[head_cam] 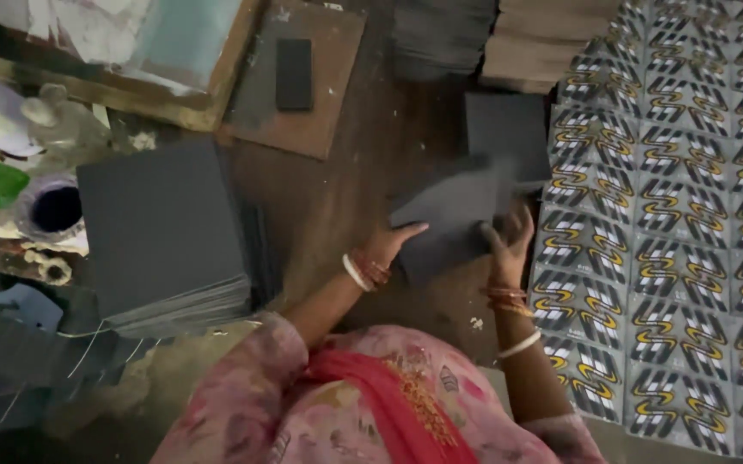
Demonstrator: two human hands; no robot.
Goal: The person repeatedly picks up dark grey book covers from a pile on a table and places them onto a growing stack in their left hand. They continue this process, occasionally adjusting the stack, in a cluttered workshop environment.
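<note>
Head view, looking down at both hands over a dark wooden work surface (345, 189).

Left hand (391, 242): fingers closed on the near-left edge of a dark grey sheet (450, 215), thumb lying on top. Bangles at the wrist.

Right hand (509, 241): fingers curled around the sheet's right edge, gripping it. Bangles on this wrist too.

The sheet is held between the two hands, tilted and lifted off the surface; its outline is blurred, so the exact shape cannot be told. It may be more than one sheet; cannot tell.

Just beyond the grip, farther from the body: another dark grey sheet (509, 129) lying flat.

Right of the right hand, touching range: printed panels (681, 215) laid in overlapping rows, each with a yellow, black and white pattern.

Well to the left of the left hand: a tall stack of dark grey sheets (161, 232). Beyond that, a wooden frame (131, 43) and a brown board (302, 77) with a small dark rectangle on it.
</note>
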